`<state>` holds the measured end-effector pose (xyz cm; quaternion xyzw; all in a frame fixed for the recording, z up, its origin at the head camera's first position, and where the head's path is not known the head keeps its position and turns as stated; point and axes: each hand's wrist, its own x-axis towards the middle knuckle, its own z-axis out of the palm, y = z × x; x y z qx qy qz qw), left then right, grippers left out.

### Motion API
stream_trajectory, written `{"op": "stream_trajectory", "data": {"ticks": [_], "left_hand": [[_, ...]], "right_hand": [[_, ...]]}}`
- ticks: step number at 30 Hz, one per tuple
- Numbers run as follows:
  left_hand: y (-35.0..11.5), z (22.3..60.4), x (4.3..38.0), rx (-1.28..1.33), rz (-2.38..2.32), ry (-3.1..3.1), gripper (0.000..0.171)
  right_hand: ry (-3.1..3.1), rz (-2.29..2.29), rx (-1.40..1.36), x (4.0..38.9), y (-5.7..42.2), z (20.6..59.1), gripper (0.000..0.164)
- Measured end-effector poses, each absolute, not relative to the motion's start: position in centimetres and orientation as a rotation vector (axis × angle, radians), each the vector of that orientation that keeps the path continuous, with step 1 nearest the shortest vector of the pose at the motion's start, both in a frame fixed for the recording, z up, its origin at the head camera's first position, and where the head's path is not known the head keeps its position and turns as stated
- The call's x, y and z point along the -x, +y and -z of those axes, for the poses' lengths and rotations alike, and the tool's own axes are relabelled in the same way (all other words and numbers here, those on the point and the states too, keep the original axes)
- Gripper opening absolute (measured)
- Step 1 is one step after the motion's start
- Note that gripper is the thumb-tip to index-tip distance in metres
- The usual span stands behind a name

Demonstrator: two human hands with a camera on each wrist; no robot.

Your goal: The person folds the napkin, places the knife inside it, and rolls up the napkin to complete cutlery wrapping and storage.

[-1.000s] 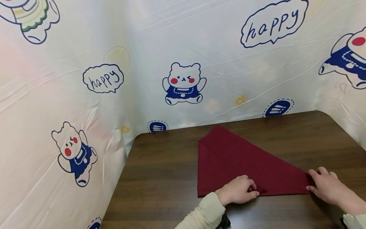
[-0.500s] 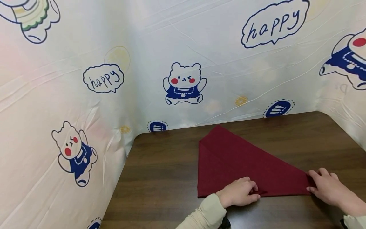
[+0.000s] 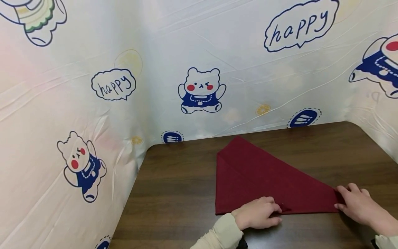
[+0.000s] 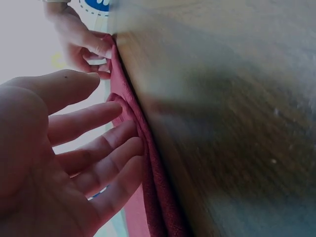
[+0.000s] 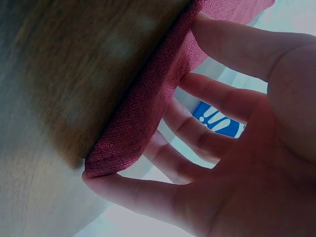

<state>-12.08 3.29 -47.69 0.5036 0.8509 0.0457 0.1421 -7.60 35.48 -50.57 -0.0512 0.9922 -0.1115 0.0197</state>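
A dark red folded cloth (image 3: pixel 264 176) lies flat on the brown wooden table, with a peak at its far left and a narrow end at the right. Over its near edge, my left hand (image 3: pixel 256 212) rests with loosely bent fingers; in the left wrist view the fingertips (image 4: pixel 131 128) touch the fold and the thumb stands apart from it. A small rumple shows in the cloth beside these fingers. At the narrow right end, my right hand (image 3: pixel 357 204) spreads thumb and fingers along the edge, touching it. The right wrist view shows the cloth end (image 5: pixel 133 123) between the outer fingertips.
The wooden table (image 3: pixel 174 183) extends left of the cloth and behind it. A pale curtain (image 3: pixel 155 69) printed with bears and speech bubbles hangs along the back and both sides, close to the table's edges.
My left hand has shifted slightly toward the near edge of the cloth, showing more of the rumple. My right hand stays at the narrow end, and the cloth keeps its shape.
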Motion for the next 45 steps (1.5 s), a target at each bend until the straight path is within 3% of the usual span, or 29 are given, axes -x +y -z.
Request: {"op": "stream_trajectory", "data": {"ticks": [11, 25, 30, 39, 45], "left_hand": [[2.9, 47.4, 11.5, -1.452, -0.109, 2.412, 0.031], [-0.8, 47.1, 12.3, -1.378, -0.428, 2.443, 0.028], [-3.0, 46.8, 12.3, -1.183, -0.557, 2.609, 0.023], [-9.1, 47.2, 12.6, -0.605, -0.88, 2.817, 0.017], [-12.7, 47.9, 12.7, -0.453, -0.933, 2.816, 0.017]], "right_hand": [[3.019, 0.319, 0.109, 7.7, 35.1, 50.1, 0.049], [3.032, 0.324, 0.125, 7.7, 35.5, 50.4, 0.051], [3.011, 0.321, 0.119, 8.0, 35.8, 50.6, 0.052], [2.987, 0.312, 0.092, 8.1, 35.9, 50.3, 0.056], [2.998, 0.284, 0.082, 7.7, 36.5, 50.0, 0.057]]}}
